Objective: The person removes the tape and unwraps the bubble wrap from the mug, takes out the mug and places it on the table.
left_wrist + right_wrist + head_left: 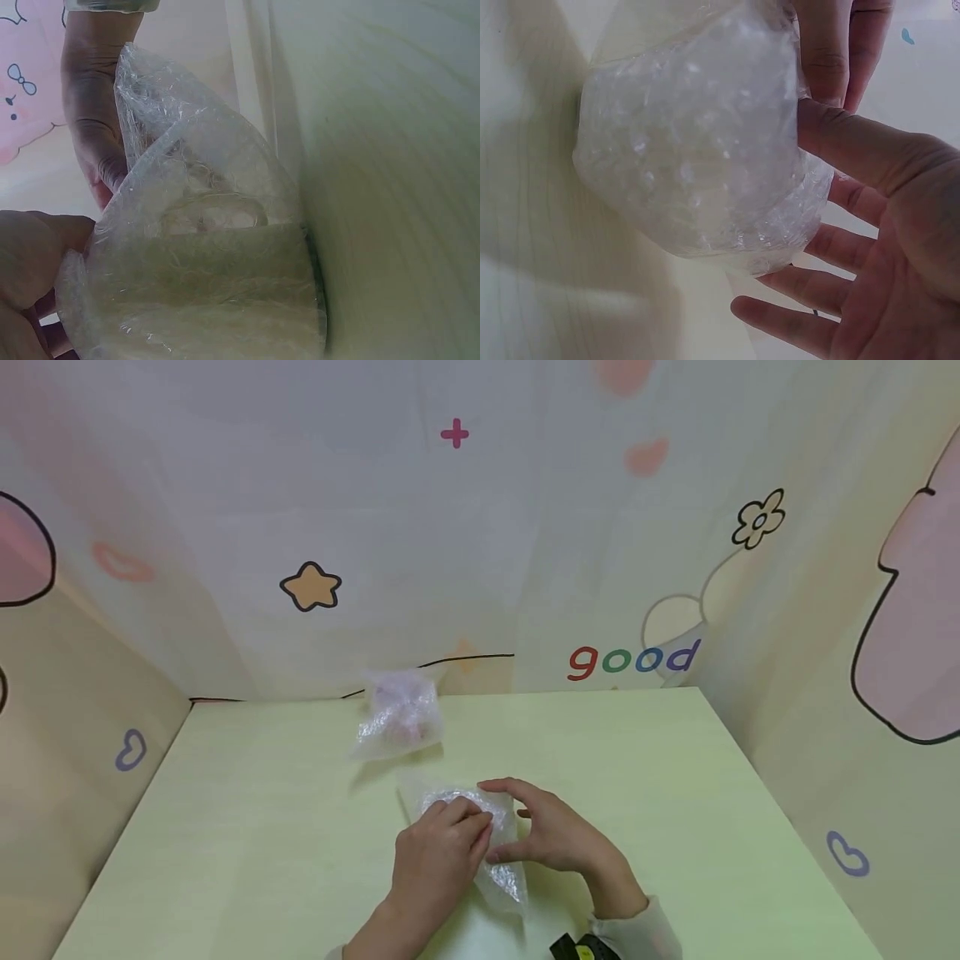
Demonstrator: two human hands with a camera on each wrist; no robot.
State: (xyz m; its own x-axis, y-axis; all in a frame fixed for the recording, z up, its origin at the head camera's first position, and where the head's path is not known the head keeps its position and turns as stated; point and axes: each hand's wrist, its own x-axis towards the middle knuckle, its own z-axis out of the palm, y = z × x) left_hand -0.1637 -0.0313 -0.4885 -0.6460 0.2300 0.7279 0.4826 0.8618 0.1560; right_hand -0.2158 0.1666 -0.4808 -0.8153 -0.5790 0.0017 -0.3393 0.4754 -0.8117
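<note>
A clear bubble-wrapped bundle point(504, 881) stands on the table in front of me. Through its wrap point(202, 285), the left wrist view shows a rounded outline; the content's kind is blurred by the plastic. My left hand point(438, 852) pinches the top of the wrap with curled fingers. My right hand point(558, 831) is at the bundle's right side, thumb and fingers spread apart. In the right wrist view its thumb point(847, 139) lies against the upper wrap beside the left fingers, while its other fingers extend loosely behind the plastic.
Farther back on the table point(637, 777), near the rear wall, sits a second bubble-wrapped package point(401, 714), pinkish inside. Printed cloth walls point(465, 527) enclose the back and both sides. A black device point(583, 948) is by the right sleeve point(637, 931).
</note>
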